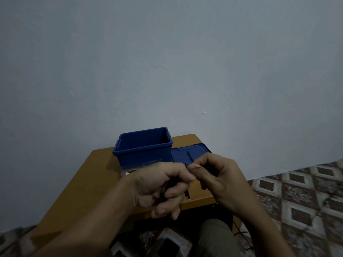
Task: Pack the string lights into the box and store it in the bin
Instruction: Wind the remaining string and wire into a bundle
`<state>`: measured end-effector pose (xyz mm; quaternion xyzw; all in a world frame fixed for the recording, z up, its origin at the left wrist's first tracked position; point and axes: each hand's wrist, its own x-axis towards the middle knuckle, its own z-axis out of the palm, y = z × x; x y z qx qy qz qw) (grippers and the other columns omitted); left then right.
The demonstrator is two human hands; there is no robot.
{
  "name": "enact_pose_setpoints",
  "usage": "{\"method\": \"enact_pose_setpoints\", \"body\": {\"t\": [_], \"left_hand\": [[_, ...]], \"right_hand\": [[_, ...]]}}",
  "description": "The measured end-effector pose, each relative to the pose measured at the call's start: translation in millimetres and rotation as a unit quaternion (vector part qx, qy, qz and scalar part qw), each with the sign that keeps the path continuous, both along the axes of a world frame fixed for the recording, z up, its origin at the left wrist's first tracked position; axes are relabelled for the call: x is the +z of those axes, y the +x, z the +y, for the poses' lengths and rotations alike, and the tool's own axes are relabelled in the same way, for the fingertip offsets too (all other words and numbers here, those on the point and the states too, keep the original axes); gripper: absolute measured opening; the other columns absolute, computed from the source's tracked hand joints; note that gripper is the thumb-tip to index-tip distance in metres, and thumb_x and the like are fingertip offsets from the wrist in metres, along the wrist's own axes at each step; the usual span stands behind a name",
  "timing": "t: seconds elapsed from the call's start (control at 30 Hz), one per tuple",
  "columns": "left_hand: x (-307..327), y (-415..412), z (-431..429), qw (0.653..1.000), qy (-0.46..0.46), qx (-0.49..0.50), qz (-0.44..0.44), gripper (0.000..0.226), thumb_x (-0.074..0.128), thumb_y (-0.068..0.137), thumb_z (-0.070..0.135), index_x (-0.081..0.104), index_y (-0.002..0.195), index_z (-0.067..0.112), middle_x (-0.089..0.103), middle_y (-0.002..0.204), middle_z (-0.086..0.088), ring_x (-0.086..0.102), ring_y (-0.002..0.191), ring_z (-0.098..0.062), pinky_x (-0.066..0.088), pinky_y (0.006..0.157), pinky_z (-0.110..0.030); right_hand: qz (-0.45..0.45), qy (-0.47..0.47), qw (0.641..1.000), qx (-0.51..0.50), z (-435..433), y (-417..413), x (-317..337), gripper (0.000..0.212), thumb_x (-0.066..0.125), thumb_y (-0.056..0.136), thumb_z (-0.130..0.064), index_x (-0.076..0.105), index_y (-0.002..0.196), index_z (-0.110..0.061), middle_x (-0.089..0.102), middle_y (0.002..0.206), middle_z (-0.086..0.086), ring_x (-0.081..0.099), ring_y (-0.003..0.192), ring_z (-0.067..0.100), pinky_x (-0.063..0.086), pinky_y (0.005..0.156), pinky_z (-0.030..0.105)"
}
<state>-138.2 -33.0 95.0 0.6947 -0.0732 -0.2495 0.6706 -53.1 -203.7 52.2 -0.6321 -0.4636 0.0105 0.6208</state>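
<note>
My left hand (159,186) is curled round a dark bundle of string lights (171,184), most of it hidden in my fist. My right hand (219,179) pinches the dark wire at its fingertips, right beside my left thumb. A length of wire (187,194) hangs below my hands over the table. The open blue bin (143,147) stands at the back of the small wooden table (89,179). Its blue lid (187,153) lies flat to the right of it. A small part of a box (126,173) with a red mark shows behind my left hand.
A plain pale wall rises behind the table. Patterned tile floor (297,191) spreads to the right, with dark wire (239,232) trailing down across it. My knee (215,236) is under the table's near edge.
</note>
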Motion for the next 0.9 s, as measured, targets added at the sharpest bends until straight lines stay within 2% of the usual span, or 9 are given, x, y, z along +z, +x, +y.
{"method": "enact_pose_setpoints", "body": {"t": [0.1, 0.27, 0.37, 0.5, 0.6, 0.67, 0.73, 0.8, 0.9], "left_hand": [[-2, 0, -2, 0.999, -0.047, 0.005, 0.004, 0.062, 0.038, 0.098, 0.041, 0.060, 0.051, 0.008, 0.059, 0.045, -0.012, 0.055, 0.036, -0.019, 0.053, 0.066, -0.031], [5, -4, -9, 0.997, -0.080, 0.019, -0.016, 0.072, 0.022, 0.098, 0.041, 0.065, 0.054, 0.004, 0.065, 0.053, -0.017, 0.063, 0.045, -0.024, 0.054, 0.075, -0.033], [10, -4, -14, 0.994, -0.084, 0.057, -0.036, 0.070, 0.024, 0.095, 0.042, 0.067, 0.054, 0.005, 0.069, 0.060, -0.018, 0.066, 0.051, -0.027, 0.051, 0.075, -0.035], [14, -5, -22, 0.983, -0.118, 0.129, -0.055, 0.063, 0.033, 0.089, 0.043, 0.068, 0.054, 0.003, 0.069, 0.064, -0.022, 0.065, 0.056, -0.031, 0.052, 0.064, -0.032], [15, -3, -24, 0.970, -0.168, 0.156, -0.076, 0.063, 0.034, 0.092, 0.043, 0.075, 0.075, -0.002, 0.072, 0.085, -0.025, 0.066, 0.077, -0.035, 0.044, 0.081, -0.043], [17, -3, -27, 0.957, -0.206, 0.180, -0.090, 0.067, 0.029, 0.096, 0.041, 0.077, 0.086, -0.005, 0.074, 0.099, -0.025, 0.071, 0.088, -0.034, 0.050, 0.089, -0.045], [20, -2, -29, 0.943, -0.236, 0.209, -0.107, 0.070, 0.024, 0.099, 0.039, 0.078, 0.090, -0.005, 0.072, 0.112, -0.023, 0.073, 0.098, -0.032, 0.053, 0.098, -0.041], [22, -2, -32, 0.932, -0.257, 0.231, -0.115, 0.072, 0.022, 0.101, 0.039, 0.078, 0.093, -0.005, 0.069, 0.122, -0.022, 0.069, 0.110, -0.034, 0.046, 0.107, -0.043], [24, 0, -32, 0.918, -0.273, 0.261, -0.120, 0.073, 0.019, 0.103, 0.039, 0.076, 0.095, -0.008, 0.067, 0.127, -0.019, 0.065, 0.116, -0.035, 0.042, 0.110, -0.043]], "right_hand": [[0.023, -0.025, 0.999, 0.007, 1, 1, -2, 0.025, 0.061, 0.091, -0.040, 0.069, 0.084, -0.017, 0.069, 0.073, 0.000, 0.060, 0.060, 0.011, 0.048, 0.059, 0.024], [0.054, -0.040, 0.998, 0.020, 4, 6, -8, 0.022, 0.057, 0.100, -0.027, 0.067, 0.088, -0.011, 0.068, 0.072, 0.001, 0.062, 0.062, 0.016, 0.048, 0.061, 0.025], [0.045, -0.087, 0.995, 0.036, 5, 6, -10, 0.022, 0.055, 0.101, -0.024, 0.069, 0.087, -0.014, 0.070, 0.074, -0.001, 0.063, 0.066, 0.012, 0.047, 0.063, 0.022], [0.009, -0.131, 0.990, 0.044, 4, 3, -8, 0.035, 0.053, 0.103, -0.021, 0.066, 0.072, -0.030, 0.070, 0.070, -0.006, 0.063, 0.065, 0.007, 0.048, 0.065, 0.022], [0.003, -0.158, 0.987, 0.029, 3, 2, -9, 0.027, 0.052, 0.103, -0.019, 0.070, 0.086, -0.030, 0.074, 0.081, 0.000, 0.068, 0.073, 0.010, 0.054, 0.069, 0.026], [0.002, -0.176, 0.984, 0.024, 4, 2, -10, 0.025, 0.050, 0.104, -0.022, 0.069, 0.090, -0.025, 0.074, 0.081, -0.002, 0.067, 0.072, 0.006, 0.054, 0.071, 0.024], [0.011, -0.184, 0.982, 0.032, 6, 2, -11, 0.026, 0.048, 0.105, -0.028, 0.067, 0.088, -0.020, 0.066, 0.071, -0.002, 0.060, 0.065, 0.009, 0.050, 0.065, 0.026], [0.023, -0.180, 0.982, 0.046, 7, 2, -11, 0.024, 0.049, 0.105, -0.029, 0.065, 0.092, -0.015, 0.054, 0.067, -0.005, 0.051, 0.062, 0.012, 0.044, 0.062, 0.029], [0.013, -0.185, 0.981, 0.055, 8, 2, -13, 0.025, 0.052, 0.104, -0.032, 0.064, 0.096, -0.012, 0.050, 0.069, -0.003, 0.047, 0.064, 0.015, 0.042, 0.062, 0.035]]}}
